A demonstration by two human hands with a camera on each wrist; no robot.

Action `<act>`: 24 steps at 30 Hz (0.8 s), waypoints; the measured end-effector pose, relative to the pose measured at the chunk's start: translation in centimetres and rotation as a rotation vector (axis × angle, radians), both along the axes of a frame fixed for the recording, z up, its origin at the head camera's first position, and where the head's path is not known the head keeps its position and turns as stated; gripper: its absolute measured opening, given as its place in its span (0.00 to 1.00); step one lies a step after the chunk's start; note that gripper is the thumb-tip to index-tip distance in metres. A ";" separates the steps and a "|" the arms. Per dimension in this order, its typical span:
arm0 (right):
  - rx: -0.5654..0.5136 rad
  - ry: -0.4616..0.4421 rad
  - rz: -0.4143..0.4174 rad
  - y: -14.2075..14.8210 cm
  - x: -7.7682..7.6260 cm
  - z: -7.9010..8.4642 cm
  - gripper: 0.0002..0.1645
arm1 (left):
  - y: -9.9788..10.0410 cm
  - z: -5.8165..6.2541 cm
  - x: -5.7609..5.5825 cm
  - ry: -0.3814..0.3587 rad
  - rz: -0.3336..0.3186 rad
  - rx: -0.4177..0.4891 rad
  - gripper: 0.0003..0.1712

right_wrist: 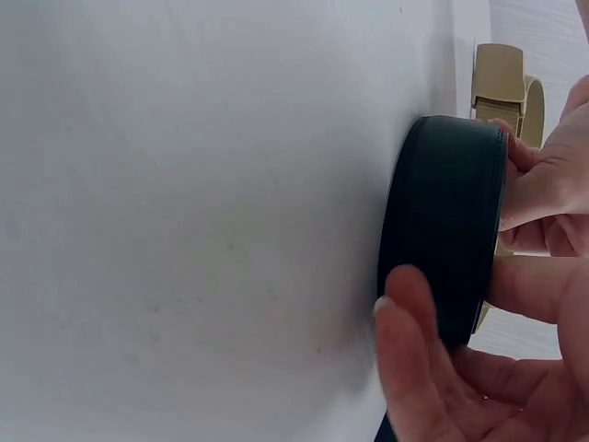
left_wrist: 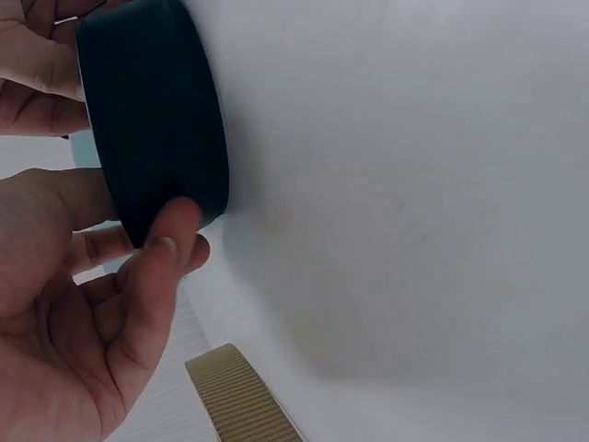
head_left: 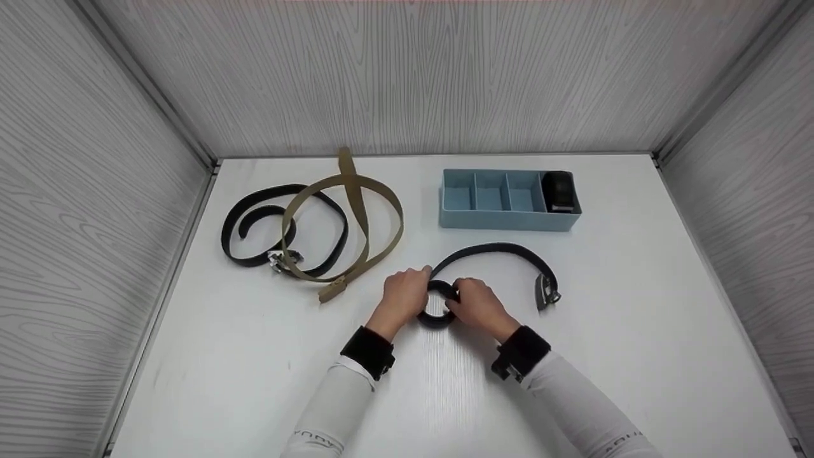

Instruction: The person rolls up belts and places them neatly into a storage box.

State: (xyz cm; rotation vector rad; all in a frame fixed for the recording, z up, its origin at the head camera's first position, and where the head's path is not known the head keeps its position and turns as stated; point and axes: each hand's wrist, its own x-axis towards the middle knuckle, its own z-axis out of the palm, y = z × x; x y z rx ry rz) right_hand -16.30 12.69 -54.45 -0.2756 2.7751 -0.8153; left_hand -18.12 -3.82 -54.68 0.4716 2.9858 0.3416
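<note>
A black belt (head_left: 435, 322) stands on edge on the table, its near end wound into a small ring. From that ring its free length arcs away to the right, ending at a silver buckle (head_left: 545, 292). My left hand (head_left: 405, 296) grips the ring's left side, thumb and fingers on either side of the strap. On the opposite side my right hand (head_left: 481, 305) holds the ring the same way. Both wrist views show the smooth outer face of the wound belt (left_wrist: 152, 110) between the digits of each hand.
A blue divided box (head_left: 509, 221) stands behind the hands, with a rolled black belt (head_left: 558, 189) in its rightmost compartment. To the left, a loose tan webbing belt (head_left: 360, 210) overlaps another black belt (head_left: 232, 222). Wood-grain panels (head_left: 407, 76) enclose the table's back and sides.
</note>
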 end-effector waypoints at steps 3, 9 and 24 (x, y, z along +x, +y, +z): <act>0.004 0.035 0.027 0.0 -0.2 -0.2 0.04 | -0.1 0.1 0.0 -0.007 -0.019 0.018 0.04; 0.034 0.147 0.141 0.0 -0.5 -0.5 0.09 | -0.3 -0.1 -0.1 -0.007 -0.078 0.029 0.09; -0.046 -0.005 -0.071 0.9 0.4 0.0 0.05 | 0.2 -0.6 -0.1 0.003 -0.024 -0.004 0.10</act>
